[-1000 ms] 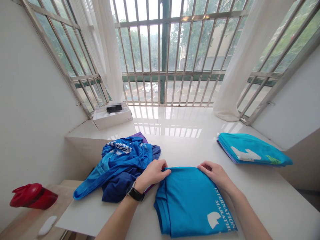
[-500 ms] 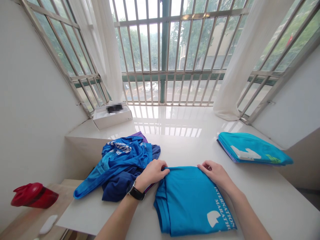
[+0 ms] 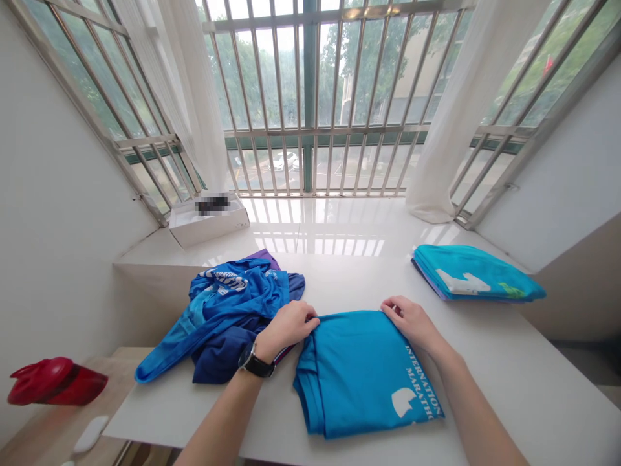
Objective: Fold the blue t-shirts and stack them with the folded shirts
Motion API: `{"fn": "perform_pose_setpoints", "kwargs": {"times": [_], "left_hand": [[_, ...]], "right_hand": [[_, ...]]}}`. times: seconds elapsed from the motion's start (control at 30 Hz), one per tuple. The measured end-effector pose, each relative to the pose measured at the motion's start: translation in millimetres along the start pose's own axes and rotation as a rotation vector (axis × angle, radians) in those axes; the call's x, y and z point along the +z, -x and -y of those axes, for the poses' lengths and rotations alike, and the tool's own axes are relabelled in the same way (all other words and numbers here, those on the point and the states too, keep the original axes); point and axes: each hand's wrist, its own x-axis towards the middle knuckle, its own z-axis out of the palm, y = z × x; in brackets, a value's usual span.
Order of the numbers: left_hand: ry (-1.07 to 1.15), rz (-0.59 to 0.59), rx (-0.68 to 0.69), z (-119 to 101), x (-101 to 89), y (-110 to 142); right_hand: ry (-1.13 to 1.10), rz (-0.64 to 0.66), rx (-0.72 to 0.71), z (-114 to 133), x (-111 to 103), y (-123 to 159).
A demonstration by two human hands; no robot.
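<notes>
Blue shirt (image 3: pixel 363 375) is seen folded on the surface (image 3: pixel 514 382); its far corners are pinched in the nearly closed left hand (image 3: pixel 287 325) and right hand (image 3: pixel 411 321); even tension is judged necessary next.

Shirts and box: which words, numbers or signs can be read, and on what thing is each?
"INTERNATION": folded blue shirt, cut off at its edge.
"MARATHO": same shirt, also cut off.
Crumpled blue shirt: white lettering too distorted to read.
White box: marks too small.
Turquoise stack: green print too blurred.

Bright-blue shirt (image 3: pixel 359 369) — white lettering (image 3: pixel 423 383), black watchband (image 3: pixel 261 367)
</notes>
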Motion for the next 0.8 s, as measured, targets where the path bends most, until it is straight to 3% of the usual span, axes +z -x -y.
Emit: {"fn": "perform_pose_setpoints", "kwargs": {"times": [0.13,0.33,0.6,0.8], "left_hand": [[-0.064,-0.005,0.095,-5,3.4,2],[-0.114,0.005,0.097,-15,6.4,5],[0.013,0.136,0.096,-17,6.3,5],[-0.07,0.239,0.137,-21,7.1,6]], "right_hand": [[-0.064,0.06,-0.034,11,-6,5],[-0.021,0.194,-0.07,27,-8,12],[0.015,0.289,-0.069,30,-14,17],[-0.018,0.371,0.0,38,-17,23]]}}
